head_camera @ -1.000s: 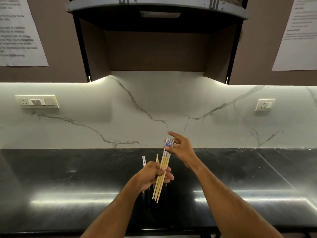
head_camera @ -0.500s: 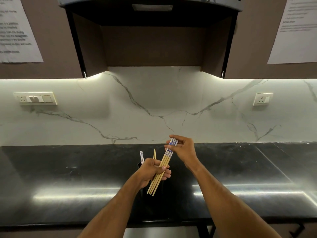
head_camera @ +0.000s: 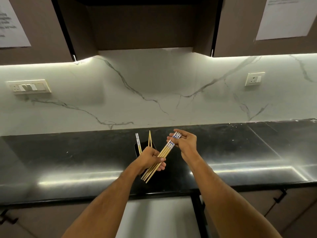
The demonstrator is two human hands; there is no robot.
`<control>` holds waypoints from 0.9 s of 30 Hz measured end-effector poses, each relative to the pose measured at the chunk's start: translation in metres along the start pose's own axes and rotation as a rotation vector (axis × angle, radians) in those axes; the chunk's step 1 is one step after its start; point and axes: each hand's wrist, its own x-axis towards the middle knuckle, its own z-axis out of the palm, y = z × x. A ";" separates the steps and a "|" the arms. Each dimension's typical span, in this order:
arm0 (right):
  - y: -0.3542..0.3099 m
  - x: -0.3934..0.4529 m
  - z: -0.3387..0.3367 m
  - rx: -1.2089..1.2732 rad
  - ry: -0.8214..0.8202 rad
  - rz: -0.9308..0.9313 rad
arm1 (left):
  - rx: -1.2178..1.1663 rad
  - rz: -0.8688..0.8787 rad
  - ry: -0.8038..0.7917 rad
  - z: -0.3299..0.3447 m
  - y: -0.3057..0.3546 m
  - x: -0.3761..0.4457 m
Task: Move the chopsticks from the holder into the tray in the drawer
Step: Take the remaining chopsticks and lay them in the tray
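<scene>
Lowered and tipped further over since a second ago, the chopstick bundle (head_camera: 161,158) now slants from its patterned tops at upper right down to bare tips at lower left, above the black worktop (head_camera: 68,162). Its midsection sits in the closed grip of the left hand (head_camera: 151,159), while the right hand (head_camera: 184,142) pinches the patterned ends. Three more sticks stand in the holder (head_camera: 137,150) just behind the left hand, and the drawer's tray is not in view.
</scene>
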 end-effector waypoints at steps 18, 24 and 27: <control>0.047 -0.151 0.004 -0.794 -0.144 -0.212 | 0.439 -0.032 0.174 0.021 -0.093 -0.141; 0.085 -0.189 0.011 -1.385 -0.640 -0.172 | 0.820 -0.045 0.099 0.047 -0.126 -0.155; 0.114 -0.205 0.003 -1.570 -0.755 -0.105 | 0.906 -0.016 0.096 0.058 -0.142 -0.158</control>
